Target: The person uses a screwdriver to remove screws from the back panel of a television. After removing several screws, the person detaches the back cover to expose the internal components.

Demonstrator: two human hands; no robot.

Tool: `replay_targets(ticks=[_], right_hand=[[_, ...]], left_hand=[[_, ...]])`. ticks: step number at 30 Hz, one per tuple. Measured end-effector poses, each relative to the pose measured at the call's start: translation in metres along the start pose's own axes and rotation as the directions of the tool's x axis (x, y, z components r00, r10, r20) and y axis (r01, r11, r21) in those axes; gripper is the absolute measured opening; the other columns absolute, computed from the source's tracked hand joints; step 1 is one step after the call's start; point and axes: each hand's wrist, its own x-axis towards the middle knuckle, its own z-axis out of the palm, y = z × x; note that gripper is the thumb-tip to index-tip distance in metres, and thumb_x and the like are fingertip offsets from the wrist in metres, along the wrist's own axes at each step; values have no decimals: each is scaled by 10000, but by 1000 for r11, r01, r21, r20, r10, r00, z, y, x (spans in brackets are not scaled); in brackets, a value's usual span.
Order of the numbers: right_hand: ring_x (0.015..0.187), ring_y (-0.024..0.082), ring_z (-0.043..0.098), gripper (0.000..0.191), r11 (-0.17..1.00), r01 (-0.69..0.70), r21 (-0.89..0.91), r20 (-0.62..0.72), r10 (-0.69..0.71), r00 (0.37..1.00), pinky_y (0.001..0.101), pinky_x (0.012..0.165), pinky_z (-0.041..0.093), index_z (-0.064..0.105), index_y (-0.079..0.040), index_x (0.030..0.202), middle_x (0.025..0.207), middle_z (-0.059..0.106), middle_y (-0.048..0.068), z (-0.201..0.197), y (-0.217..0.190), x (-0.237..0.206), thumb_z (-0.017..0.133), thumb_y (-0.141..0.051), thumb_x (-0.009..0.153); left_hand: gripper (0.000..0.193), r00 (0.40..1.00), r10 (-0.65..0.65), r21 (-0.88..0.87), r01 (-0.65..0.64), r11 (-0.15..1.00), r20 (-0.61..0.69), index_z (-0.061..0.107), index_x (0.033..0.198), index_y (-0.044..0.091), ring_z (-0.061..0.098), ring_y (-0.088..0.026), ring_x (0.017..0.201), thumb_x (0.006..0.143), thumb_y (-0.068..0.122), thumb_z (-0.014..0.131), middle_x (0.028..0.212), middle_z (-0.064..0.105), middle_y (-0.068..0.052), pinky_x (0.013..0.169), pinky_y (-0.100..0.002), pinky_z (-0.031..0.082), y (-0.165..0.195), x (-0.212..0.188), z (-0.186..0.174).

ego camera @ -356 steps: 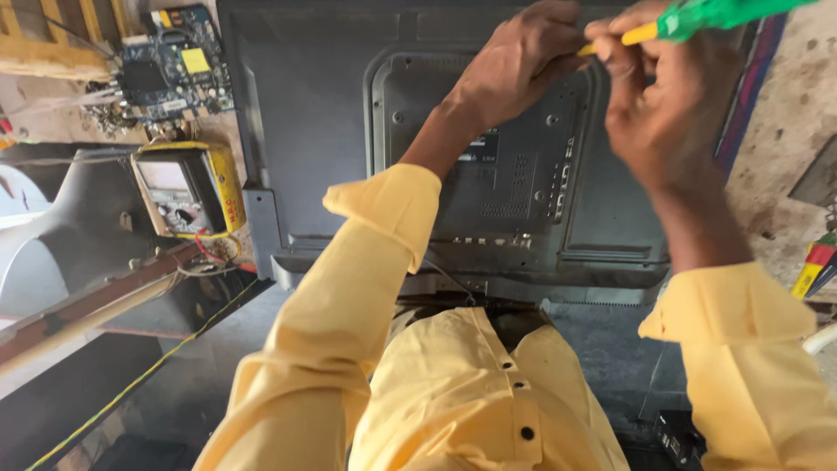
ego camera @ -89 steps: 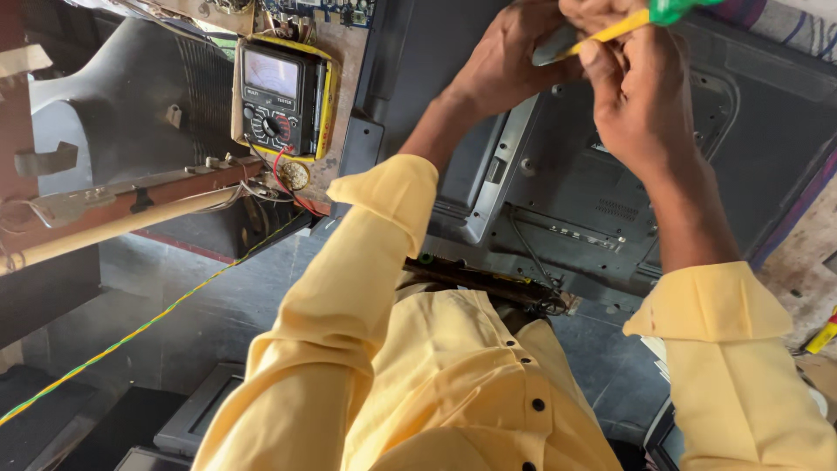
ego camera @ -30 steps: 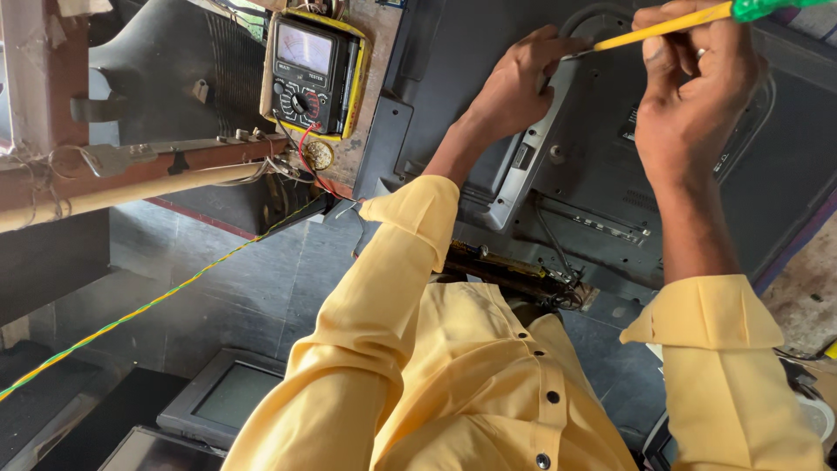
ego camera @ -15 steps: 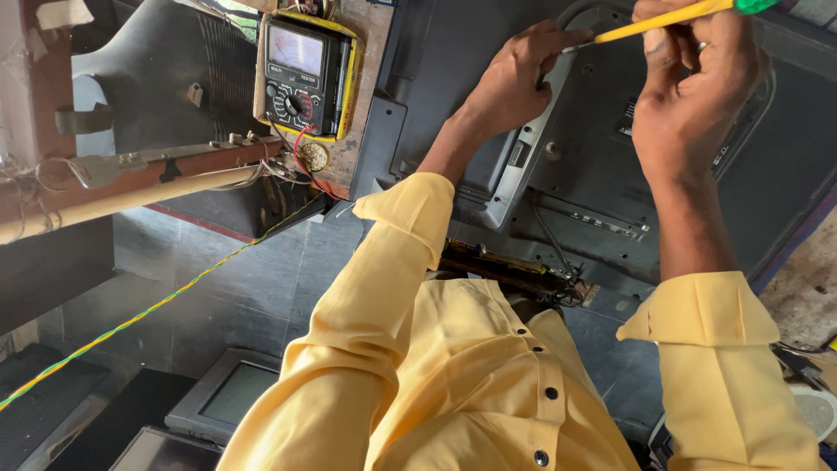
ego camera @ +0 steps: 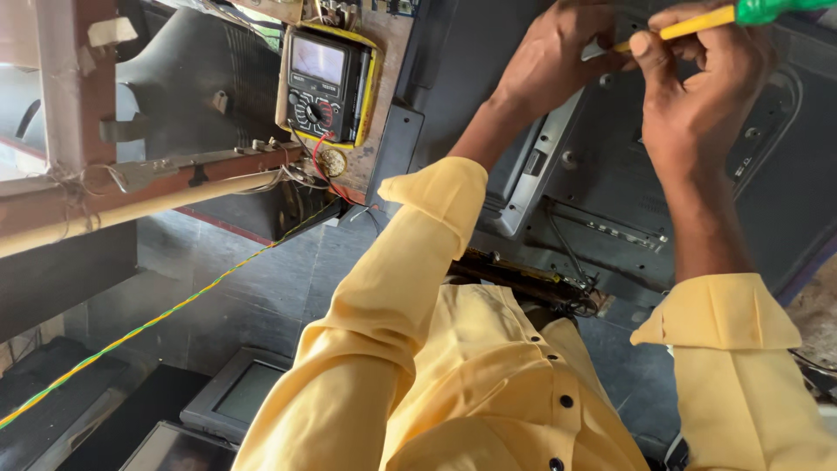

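Your hands crowd the top frame edge over the television back panel [ego camera: 628,174]; multimeter [ego camera: 324,83] sits well apart on the left. Right hand [ego camera: 697,96] pinches the yellow-shafted screwdriver [ego camera: 697,19] closed, green handle running off-frame. Left hand [ego camera: 554,57] is curled at its tip, touching the panel; whether it grips anything, you cannot tell.

Yellow-cased multimeter [ego camera: 327,83] with pale rectangular screen upper centre, small grey-framed monitor [ego camera: 244,394] below
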Motion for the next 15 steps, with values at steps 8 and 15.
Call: replay_targets(ticks=[8,15], right_hand=[[886,154,596,120,985,125,119,-41,-121,992,273,811,491,624,70,1190,1080,640,127,3,-10,8,701,92,1101],[766,107,503,186,995,-5,95,-37,9,999,236,732,422,614,43,1233,1098,720,105,-2,-20,8,625,145,1077]], left_hand=[[262,991,-131,-35,131,991,-2,688,959,108,696,-247,891,834,234,881,945,701,-7,804,-391,571,9,4,7],[452,977,-211,-210,202,957,-20,673,1114,60,632,-186,782,720,152,873,916,635,-67,711,-331,559,-1,-11,-14]])
